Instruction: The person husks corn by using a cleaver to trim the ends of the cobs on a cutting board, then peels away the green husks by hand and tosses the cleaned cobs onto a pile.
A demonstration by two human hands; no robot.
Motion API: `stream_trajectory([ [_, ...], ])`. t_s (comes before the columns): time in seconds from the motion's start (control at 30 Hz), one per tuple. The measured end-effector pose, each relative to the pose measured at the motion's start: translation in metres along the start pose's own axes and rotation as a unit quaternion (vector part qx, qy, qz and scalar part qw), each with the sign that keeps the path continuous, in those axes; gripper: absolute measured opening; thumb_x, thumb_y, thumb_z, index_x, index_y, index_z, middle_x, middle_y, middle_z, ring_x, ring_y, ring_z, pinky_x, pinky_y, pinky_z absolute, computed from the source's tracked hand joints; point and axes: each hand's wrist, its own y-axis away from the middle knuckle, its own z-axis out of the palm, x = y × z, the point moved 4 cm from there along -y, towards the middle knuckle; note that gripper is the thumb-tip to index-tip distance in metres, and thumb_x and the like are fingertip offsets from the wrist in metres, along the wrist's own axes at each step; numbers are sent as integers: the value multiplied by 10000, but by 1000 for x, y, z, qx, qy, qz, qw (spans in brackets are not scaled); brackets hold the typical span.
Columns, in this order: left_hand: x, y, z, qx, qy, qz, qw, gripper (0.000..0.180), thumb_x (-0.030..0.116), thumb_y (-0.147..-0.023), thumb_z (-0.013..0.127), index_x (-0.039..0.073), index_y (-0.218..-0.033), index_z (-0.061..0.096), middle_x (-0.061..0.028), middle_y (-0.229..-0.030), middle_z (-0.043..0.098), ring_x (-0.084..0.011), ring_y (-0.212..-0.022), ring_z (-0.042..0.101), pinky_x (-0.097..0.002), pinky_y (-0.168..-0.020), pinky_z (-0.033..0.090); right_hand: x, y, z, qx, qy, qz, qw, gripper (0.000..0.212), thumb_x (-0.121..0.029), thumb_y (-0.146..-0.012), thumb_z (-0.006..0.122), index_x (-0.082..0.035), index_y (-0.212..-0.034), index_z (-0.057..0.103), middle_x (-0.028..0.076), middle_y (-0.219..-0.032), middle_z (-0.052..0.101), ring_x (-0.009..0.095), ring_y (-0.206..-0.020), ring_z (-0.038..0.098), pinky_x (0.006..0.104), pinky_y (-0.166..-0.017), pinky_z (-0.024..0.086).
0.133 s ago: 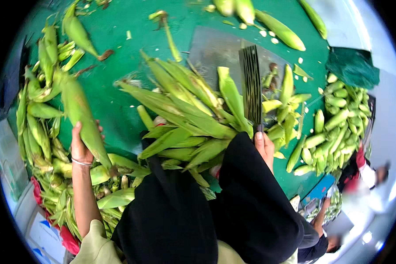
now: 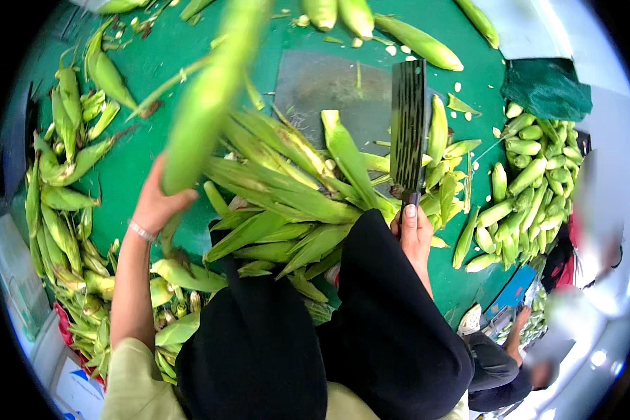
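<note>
An unpeeled corn cob [image 2: 204,105], smeared by motion, rises steeply from my left hand [image 2: 159,199], whose fingers and thumb grip its lower end. My right hand [image 2: 414,234] is wrapped round the handle of a cleaver [image 2: 408,129]. Its broad dark blade, marked with pale streaks, points away from me over the right side of a grey metal cutting plate [image 2: 308,80]. Between my hands lies a heap of green corn husks [image 2: 280,203], close against dark cloth. Cut husk pieces [image 2: 449,185] lie just right of the cleaver.
Unpeeled corn cobs [image 2: 66,199] are piled along the left edge of the green table [image 2: 147,84]. Trimmed cobs [image 2: 532,189] form a big pile at the right, below a dark green cloth [image 2: 546,89]. More cobs [image 2: 423,43] lie at the far side. Another person [image 2: 500,364] is at the lower right.
My left hand has swung the corn cob rightward and away from me, so its top now leans to the right. The cleaver stays in my right hand, with its blade slightly turned.
</note>
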Motion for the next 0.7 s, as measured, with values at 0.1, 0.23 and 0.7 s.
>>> stream_trajectory([
  [0.1, 42, -39, 59, -150, -298, 110, 936, 682, 132, -640, 696, 4, -1237, 395, -148, -1081, 503, -254, -898, 550, -331, -777, 469, -3, -2, -9, 45, -83, 4, 996, 340, -348, -920, 461, -53, -752, 453, -18, -513, 419, 58, -413, 387, 216, -371, 313],
  [0.23, 75, -58, 138, -203, -473, 181, 838, 566, 106, -589, 678, 0, -1101, 461, -192, -988, 469, -386, -878, 524, -395, -754, 463, 8, -23, -22, 58, 71, -24, 995, 349, -341, -910, 469, -29, -756, 480, 53, -530, 457, 135, -456, 447, 288, -439, 357],
  [0.7, 67, -56, 179, -178, -584, 181, 772, 612, 252, -688, 702, 82, -1172, 369, -210, -900, 573, -380, -784, 586, -447, -660, 480, -57, -44, -52, 104, -248, -211, 940, 363, -396, -860, 504, -51, -749, 518, 20, -563, 493, 142, -435, 441, 254, -395, 360],
])
